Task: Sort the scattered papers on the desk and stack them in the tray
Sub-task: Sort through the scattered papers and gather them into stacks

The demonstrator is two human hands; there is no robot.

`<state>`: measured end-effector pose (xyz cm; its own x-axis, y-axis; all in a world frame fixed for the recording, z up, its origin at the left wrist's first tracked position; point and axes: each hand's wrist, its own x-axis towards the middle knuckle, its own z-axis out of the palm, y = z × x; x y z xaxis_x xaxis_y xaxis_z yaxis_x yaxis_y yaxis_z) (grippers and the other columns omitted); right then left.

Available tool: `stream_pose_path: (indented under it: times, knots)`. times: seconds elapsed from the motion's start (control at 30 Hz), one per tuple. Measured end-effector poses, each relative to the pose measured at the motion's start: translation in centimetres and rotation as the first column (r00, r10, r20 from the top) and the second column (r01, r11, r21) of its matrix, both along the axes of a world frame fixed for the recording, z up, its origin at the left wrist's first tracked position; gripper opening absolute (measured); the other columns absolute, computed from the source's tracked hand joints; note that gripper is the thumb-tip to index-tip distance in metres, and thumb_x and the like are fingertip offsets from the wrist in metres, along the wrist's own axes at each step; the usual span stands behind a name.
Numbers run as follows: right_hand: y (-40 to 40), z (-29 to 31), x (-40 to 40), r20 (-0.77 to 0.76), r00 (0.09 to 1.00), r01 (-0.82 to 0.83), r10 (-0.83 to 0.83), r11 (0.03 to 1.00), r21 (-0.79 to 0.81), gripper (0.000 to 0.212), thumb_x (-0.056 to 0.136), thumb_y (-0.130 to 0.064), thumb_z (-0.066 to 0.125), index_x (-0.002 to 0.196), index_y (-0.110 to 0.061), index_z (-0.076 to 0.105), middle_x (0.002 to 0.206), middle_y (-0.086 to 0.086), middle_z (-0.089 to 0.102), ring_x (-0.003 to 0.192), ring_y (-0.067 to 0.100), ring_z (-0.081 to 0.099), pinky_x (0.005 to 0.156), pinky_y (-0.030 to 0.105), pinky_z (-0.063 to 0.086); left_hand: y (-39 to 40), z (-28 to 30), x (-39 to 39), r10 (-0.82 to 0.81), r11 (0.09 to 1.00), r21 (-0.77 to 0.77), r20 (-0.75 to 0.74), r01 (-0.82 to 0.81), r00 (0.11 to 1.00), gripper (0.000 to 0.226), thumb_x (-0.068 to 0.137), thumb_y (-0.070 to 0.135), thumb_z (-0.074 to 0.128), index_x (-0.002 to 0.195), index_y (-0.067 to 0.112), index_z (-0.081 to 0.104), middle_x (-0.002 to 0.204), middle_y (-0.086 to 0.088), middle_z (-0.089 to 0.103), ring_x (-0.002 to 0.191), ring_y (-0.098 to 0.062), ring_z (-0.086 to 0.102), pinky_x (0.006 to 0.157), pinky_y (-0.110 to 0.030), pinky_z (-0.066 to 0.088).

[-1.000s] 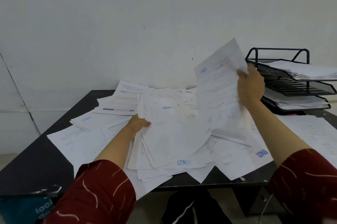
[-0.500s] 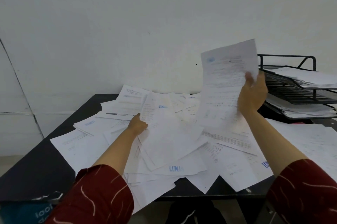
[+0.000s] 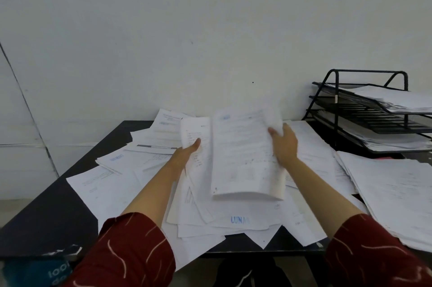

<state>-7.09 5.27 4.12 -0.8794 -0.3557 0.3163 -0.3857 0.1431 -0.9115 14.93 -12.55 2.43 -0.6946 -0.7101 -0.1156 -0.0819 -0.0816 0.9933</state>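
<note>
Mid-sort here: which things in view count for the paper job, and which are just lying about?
Part of the job:
- white printed sheets held up, gripped by left hand and right hand
- scattered white papers on the black desk
- separate paper stack at right
- black wire tiered tray, already holding papers

Just lying about:
- teal printed item, bottom left
- dark object under the desk

- Scattered papers (image 3: 131,184) cover most of the black desk (image 3: 58,212); only its left front corner lies bare.
- The three-tier wire tray (image 3: 364,109) stands at the right rear; its middle shelf looks unfilled, though blur makes this uncertain.
- A thick paper stack (image 3: 397,195) lies in front of the tray.
</note>
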Motion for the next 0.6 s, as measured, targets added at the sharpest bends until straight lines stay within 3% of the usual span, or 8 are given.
stream_pose_path:
  times: [0.07,0.13,0.17,0.23,0.3,0.4,0.6]
  knots:
    - [-0.9,-1.4,1.5,-0.007,0.998,-0.060,0.060,0.997,0.052,0.063,0.094,-0.041,0.057,0.143,-0.006,0.039,0.146,0.009,0.045,0.134,0.028,0.041,0.106,0.030,0.031,0.7,0.4,-0.5,0.016,1.000,-0.015,-0.022,-0.017,1.000,0.066,0.075,0.057,0.069,0.129,0.022,0.054,0.117,0.012,0.055,0.107,-0.007,0.052,0.094,-0.022,0.036]
    - [-1.8,-2.2,2.5,-0.049,0.993,-0.101,0.107,0.987,0.122,0.061,0.092,-0.044,0.057,0.138,-0.007,0.043,0.138,0.010,0.050,0.127,0.029,0.047,0.092,0.025,0.033,1.3,0.5,-1.0,0.022,0.999,-0.034,-0.074,-0.025,0.997,0.052,0.067,0.049,0.079,0.111,0.026,0.063,0.114,0.011,0.063,0.092,-0.002,0.063,0.079,-0.015,0.048]
    - [-2.1,-2.4,2.7,-0.069,0.990,-0.109,0.122,0.979,0.175,0.064,0.091,-0.048,0.057,0.138,-0.009,0.042,0.138,0.010,0.049,0.127,0.029,0.046,0.092,0.026,0.033,1.5,0.5,-1.1,0.023,0.998,-0.057,-0.097,-0.029,0.995,0.044,0.067,0.039,0.082,0.106,0.026,0.064,0.115,0.007,0.066,0.087,-0.001,0.065,0.070,-0.015,0.050]
    - [-2.4,-2.0,2.8,-0.055,0.988,-0.124,0.142,0.959,0.254,0.075,0.085,-0.057,0.060,0.142,-0.016,0.034,0.139,0.011,0.042,0.129,0.032,0.042,0.100,0.036,0.035,1.7,0.8,-1.3,-0.005,0.994,-0.112,-0.146,-0.011,0.989,0.041,0.072,0.022,0.082,0.109,0.023,0.064,0.119,0.001,0.066,0.090,-0.003,0.064,0.071,-0.016,0.050]
    - [-2.0,-0.7,2.4,0.085,0.969,-0.238,0.230,0.965,0.107,0.079,0.078,-0.057,0.069,0.136,-0.024,0.027,0.130,0.010,0.046,0.120,0.031,0.050,0.098,0.041,0.043,1.9,2.1,-1.5,-0.047,0.990,-0.138,-0.212,0.017,0.976,0.044,0.074,0.015,0.079,0.115,0.020,0.063,0.120,-0.001,0.066,0.097,-0.007,0.064,0.079,-0.021,0.051]
    - [-0.8,2.8,2.0,0.199,0.927,-0.297,0.319,0.946,-0.131,0.089,0.070,-0.046,0.080,0.132,-0.027,0.020,0.122,0.004,0.044,0.107,0.022,0.053,0.085,0.032,0.045,2.2,5.3,-2.0,-0.058,0.986,-0.169,-0.294,0.008,0.954,0.048,0.076,0.015,0.078,0.120,0.015,0.061,0.118,-0.002,0.067,0.102,-0.013,0.064,0.089,-0.030,0.052]
    - [1.6,11.0,1.3,-0.017,0.930,-0.343,0.368,0.849,-0.402,0.074,0.074,-0.032,0.081,0.128,-0.023,0.031,0.117,0.005,0.062,0.097,0.018,0.068,0.073,0.031,0.059,3.4,13.2,-3.0,-0.035,0.959,-0.267,-0.444,-0.095,0.895,0.033,0.069,0.023,0.084,0.098,0.024,0.068,0.093,0.010,0.073,0.085,-0.008,0.071,0.068,-0.022,0.057]
